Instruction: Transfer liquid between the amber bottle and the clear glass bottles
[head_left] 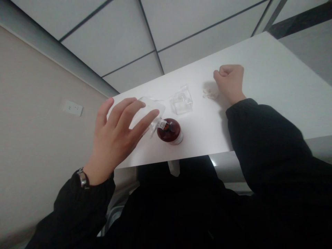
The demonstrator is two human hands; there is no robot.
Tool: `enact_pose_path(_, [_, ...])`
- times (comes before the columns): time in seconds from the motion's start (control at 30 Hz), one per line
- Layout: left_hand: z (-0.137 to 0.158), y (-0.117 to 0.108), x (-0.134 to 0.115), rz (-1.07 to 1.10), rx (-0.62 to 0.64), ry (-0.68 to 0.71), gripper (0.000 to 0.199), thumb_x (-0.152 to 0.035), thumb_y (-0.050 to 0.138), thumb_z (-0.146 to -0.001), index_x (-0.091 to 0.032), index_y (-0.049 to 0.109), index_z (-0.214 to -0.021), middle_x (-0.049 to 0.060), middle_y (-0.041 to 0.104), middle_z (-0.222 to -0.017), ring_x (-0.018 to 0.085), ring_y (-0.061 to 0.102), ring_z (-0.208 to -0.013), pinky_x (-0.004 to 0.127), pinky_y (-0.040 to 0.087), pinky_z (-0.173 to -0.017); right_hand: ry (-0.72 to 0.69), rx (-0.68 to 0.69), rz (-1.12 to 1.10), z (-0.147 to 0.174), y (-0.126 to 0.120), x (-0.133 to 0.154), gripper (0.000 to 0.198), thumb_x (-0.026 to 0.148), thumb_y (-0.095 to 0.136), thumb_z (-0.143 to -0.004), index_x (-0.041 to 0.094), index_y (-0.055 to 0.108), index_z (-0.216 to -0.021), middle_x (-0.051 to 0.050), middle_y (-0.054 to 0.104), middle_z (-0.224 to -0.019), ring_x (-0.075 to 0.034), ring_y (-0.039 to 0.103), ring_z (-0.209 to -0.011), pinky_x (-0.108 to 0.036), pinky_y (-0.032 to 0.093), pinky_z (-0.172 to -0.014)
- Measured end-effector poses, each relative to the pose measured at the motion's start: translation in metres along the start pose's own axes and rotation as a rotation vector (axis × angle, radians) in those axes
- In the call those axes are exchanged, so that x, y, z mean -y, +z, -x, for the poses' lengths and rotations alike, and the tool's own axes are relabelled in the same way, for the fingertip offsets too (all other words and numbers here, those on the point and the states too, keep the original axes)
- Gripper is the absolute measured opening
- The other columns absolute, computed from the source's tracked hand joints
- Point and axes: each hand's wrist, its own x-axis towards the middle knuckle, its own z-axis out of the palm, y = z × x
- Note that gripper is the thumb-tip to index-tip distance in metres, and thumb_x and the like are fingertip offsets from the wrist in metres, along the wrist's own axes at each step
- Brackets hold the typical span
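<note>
My left hand (pixel 120 126) is wrapped round a clear square-shouldered bottle (pixel 153 105), tilted with its threaded neck down to the right. That neck meets the mouth of a round dark brown bottle (pixel 169 130), which stands upright near the table's front edge. Whether liquid is flowing cannot be made out. My right hand (pixel 229 81) is closed in a fist at the right, and anything inside it is hidden. Just left of the fist lies a small crumpled whitish piece (pixel 210 93). Behind the brown bottle is a clear box-like plastic or glass piece (pixel 182 101).
The white table (pixel 269 86) runs up to pale panels (pixel 111 38) with dark seams. A wall with a socket (pixel 74 108) is at the left. My legs are under the table's front edge.
</note>
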Motion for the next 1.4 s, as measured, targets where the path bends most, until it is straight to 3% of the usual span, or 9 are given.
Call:
enact_pose_path(0.17, [0.014,0.025,0.025,-0.022,-0.095,-0.086,0.062,-0.044,0.081,-0.089,-0.038,0.055,-0.145,0.008,0.066,-0.141,0.036,0.059,-0.138,0.064,0.039,-0.126,-0.023,-0.022,-0.033,0.001,0.002,-0.004,0.061,0.000,0.063,-0.092,0.028,0.020,-0.059,0.009,0.010,-0.054,-0.008,0.014,-0.064,-0.032,0.019,-0.067])
enact_pose_path(0.37, [0.052,0.076,0.036,0.269,-0.192,-0.331,0.073,-0.051,0.083,-0.085,-0.023,0.049,-0.144,0.016,0.066,-0.139,0.036,0.066,-0.129,0.058,0.056,-0.109,-0.111,-0.140,-0.145,0.013,-0.019,0.014,0.055,0.014,0.065,-0.096,0.026,0.029,-0.056,0.008,0.023,-0.052,-0.010,0.021,-0.057,-0.032,0.021,-0.064])
enact_pose_path(0.53, [0.072,0.125,0.024,0.539,-0.132,-0.451,0.069,-0.044,0.081,-0.088,-0.024,0.047,-0.145,0.015,0.065,-0.142,0.033,0.067,-0.131,0.054,0.057,-0.110,-0.365,-0.104,-0.344,0.089,-0.053,0.051,0.033,0.041,0.069,-0.096,0.023,0.058,-0.071,0.001,0.055,-0.065,-0.014,0.050,-0.062,-0.032,0.038,-0.063])
enact_pose_path(0.63, [0.065,0.143,0.023,0.599,-0.150,-0.469,0.069,-0.042,0.082,-0.087,-0.024,0.048,-0.144,0.014,0.064,-0.142,0.031,0.066,-0.131,0.051,0.057,-0.110,-0.383,0.093,-0.299,0.157,-0.053,0.057,0.019,0.044,0.071,-0.094,0.026,0.070,-0.099,-0.004,0.070,-0.095,-0.020,0.068,-0.087,-0.036,0.057,-0.074])
enact_pose_path(0.73, [0.051,0.153,0.029,0.568,-0.149,-0.411,0.072,-0.046,0.084,-0.085,-0.022,0.050,-0.143,0.016,0.064,-0.141,0.034,0.063,-0.133,0.056,0.053,-0.114,-0.391,0.300,-0.196,0.209,-0.037,0.052,0.065,0.057,0.075,-0.090,0.032,0.057,-0.147,-0.011,0.064,-0.141,-0.030,0.064,-0.132,-0.051,0.060,-0.106])
enact_pose_path(0.8, [0.042,0.157,0.034,0.525,-0.152,-0.358,0.077,-0.047,0.087,-0.081,-0.021,0.050,-0.144,0.017,0.064,-0.141,0.037,0.060,-0.135,0.060,0.048,-0.118,-0.371,0.344,-0.130,0.229,-0.022,0.049,0.093,0.067,0.079,-0.083,0.031,0.042,-0.161,-0.014,0.055,-0.155,-0.035,0.059,-0.141,-0.057,0.056,-0.115])
enact_pose_path(0.9, [0.035,0.161,0.036,0.489,-0.161,-0.306,0.086,-0.045,0.090,-0.079,-0.020,0.046,-0.150,0.017,0.064,-0.142,0.038,0.055,-0.139,0.061,0.046,-0.120,-0.389,0.318,-0.086,0.238,0.000,0.051,0.102,0.066,0.080,-0.082,0.034,0.031,-0.166,-0.013,0.054,-0.157,-0.036,0.060,-0.141,-0.060,0.058,-0.113])
enact_pose_path(1.13, [0.035,0.168,0.034,0.488,-0.220,-0.269,0.079,-0.043,0.091,-0.079,-0.025,0.051,-0.144,0.014,0.064,-0.139,0.037,0.054,-0.141,0.060,0.044,-0.122,-0.371,0.169,-0.110,0.235,0.030,0.058,0.083,0.053,0.086,-0.081,0.035,0.048,-0.153,-0.009,0.068,-0.138,-0.032,0.072,-0.123,-0.053,0.066,-0.101])
enact_pose_path(1.4, [0.037,0.163,0.034,0.520,-0.185,-0.242,0.081,-0.047,0.093,-0.077,-0.023,0.051,-0.143,0.015,0.067,-0.138,0.036,0.058,-0.139,0.059,0.044,-0.121,-0.459,0.118,-0.017,0.226,0.009,0.055,0.078,0.046,0.086,-0.079,0.031,0.054,-0.149,-0.009,0.070,-0.132,-0.031,0.073,-0.118,-0.051,0.067,-0.096])
